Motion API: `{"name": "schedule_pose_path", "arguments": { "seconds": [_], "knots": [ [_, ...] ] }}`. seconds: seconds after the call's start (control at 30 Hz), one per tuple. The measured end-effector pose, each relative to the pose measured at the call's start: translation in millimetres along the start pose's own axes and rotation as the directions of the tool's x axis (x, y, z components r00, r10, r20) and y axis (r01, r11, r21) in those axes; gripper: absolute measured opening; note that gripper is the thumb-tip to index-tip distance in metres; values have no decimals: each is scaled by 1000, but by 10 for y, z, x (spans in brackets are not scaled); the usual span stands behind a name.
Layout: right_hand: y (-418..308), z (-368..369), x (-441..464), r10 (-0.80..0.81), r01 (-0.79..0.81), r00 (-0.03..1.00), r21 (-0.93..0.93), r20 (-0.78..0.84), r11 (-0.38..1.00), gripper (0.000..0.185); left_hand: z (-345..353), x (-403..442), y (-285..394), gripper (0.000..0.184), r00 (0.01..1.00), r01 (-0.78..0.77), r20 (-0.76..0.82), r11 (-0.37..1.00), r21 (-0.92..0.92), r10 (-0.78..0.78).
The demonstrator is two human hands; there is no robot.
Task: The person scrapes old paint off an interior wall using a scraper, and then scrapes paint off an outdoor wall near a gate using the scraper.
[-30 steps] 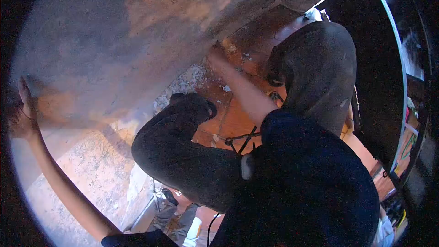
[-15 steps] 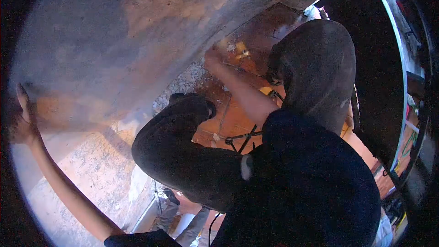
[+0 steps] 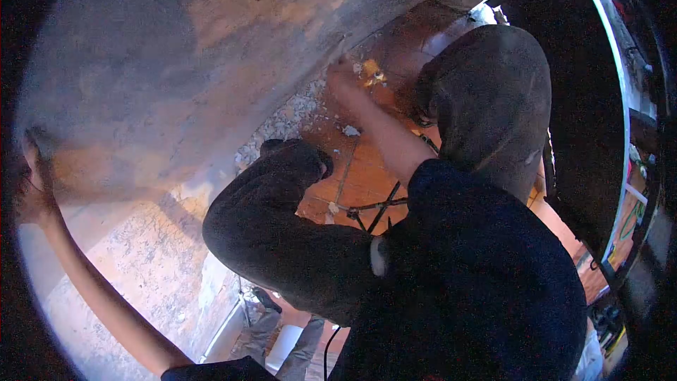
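Observation:
My left hand (image 3: 34, 187) rests against the plastered wall (image 3: 141, 63) at the far left, thumb apart from the palm; its other fingers are partly lost in the dark edge. My right hand (image 3: 342, 74) is low at the foot of the wall, blurred by motion, beside pale rubble (image 3: 293, 116). Whether it holds anything is unclear. Just right of it, a small yellowish patch (image 3: 374, 73) shows on the tiled floor (image 3: 352, 176). My bent legs in dark grey cloth (image 3: 282, 240) frame the floor.
Thin dark crossed bars (image 3: 381, 208) stand on the tiles between my legs. At the bottom, another person's grey trouser legs (image 3: 303, 346) show. A large dark panel (image 3: 578, 113) with a pale edge is at right, with clutter (image 3: 638, 162) beyond it.
My right hand has shifted slightly along the foot of the wall. My left hand has stayed against the wall. The other person's legs at the bottom have changed position.

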State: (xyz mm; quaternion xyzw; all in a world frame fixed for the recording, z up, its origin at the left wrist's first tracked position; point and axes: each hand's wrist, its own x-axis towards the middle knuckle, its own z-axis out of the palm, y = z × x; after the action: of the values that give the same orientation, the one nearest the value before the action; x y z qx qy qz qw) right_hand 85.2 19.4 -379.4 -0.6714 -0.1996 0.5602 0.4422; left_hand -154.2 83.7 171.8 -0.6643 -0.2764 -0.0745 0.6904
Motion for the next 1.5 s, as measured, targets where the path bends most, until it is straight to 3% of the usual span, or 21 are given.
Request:
{"name": "schedule_pose_path", "arguments": {
  "seconds": [0.2,0.23,0.27,0.3,0.4,0.5,0.53,0.57,0.8,1.1,1.13,1.17,1.2,1.23,1.27,1.3,1.33,1.37,1.43,1.47,1.5],
  "knots": [
    [543,-120,384,-253,571,804,-579,539,582,17,-118,174,160,83,999,-27,-24,999,-32,26],
    [496,-104,352,-182,459,850,-527,494,716,17,-356,542,476,83,863,251,387,940,230,-325],
    [533,-65,359,-96,327,886,-463,455,824,17,-483,738,660,83,462,347,602,757,554,-652],
    [556,-12,353,-4,183,908,-387,418,904,16,-434,693,637,83,461,350,607,761,545,-647],
    [475,227,195,243,-219,892,-106,381,970,15,-96,201,199,83,921,218,295,965,148,-253],
    [476,472,77,398,-473,820,96,412,876,15,-126,205,195,83,997,-36,-69,999,-40,33],
    [599,475,102,389,-432,851,48,352,901,14,-383,578,534,84,866,276,367,937,212,-339],
    [638,472,72,377,-394,879,-1,292,919,14,-519,776,725,85,443,389,594,741,547,-671],
    [595,440,237,119,-120,993,-372,-25,920,17,-492,744,629,85,423,343,618,748,568,-663],
    [926,262,916,-326,633,774,-646,543,427,7,-375,574,504,84,413,384,596,725,571,-688],
    [844,159,1133,-340,698,716,-632,609,338,7,-141,187,165,84,849,277,398,934,226,-348],
    [923,-15,1145,-347,754,656,-606,671,253,8,-7,-15,-12,84,999,-38,-27,998,-48,37],
    [1011,-122,1178,-342,801,594,-573,728,173,9,-142,176,171,84,999,-48,-24,997,-55,46],
    [1124,-224,1154,-330,842,529,-531,782,92,11,-400,530,501,84,856,245,413,947,207,-312],
    [1235,-197,1223,-318,875,459,-484,829,3,12,-532,730,674,84,432,350,624,759,549,-651],
    [1176,-98,1095,-321,875,459,-485,828,0,12,-395,553,496,84,432,355,621,756,550,-654],
    [1088,-35,985,-358,830,554,-533,751,167,8,-145,210,174,85,866,244,390,945,217,-313],
    [1047,22,929,-375,764,645,-554,666,331,4,-11,21,3,86,997,-59,-60,998,-29,58],
    [993,121,809,-339,573,809,-516,481,636,10,-355,538,464,86,873,271,361,942,198,-327],
    [989,178,737,-284,450,877,-457,387,767,15,-471,712,632,87,462,417,593,751,511,-660],
    [1001,197,640,-202,309,933,-376,297,873,20,-484,700,641,87,464,410,598,757,508,-653]
  ]
}}
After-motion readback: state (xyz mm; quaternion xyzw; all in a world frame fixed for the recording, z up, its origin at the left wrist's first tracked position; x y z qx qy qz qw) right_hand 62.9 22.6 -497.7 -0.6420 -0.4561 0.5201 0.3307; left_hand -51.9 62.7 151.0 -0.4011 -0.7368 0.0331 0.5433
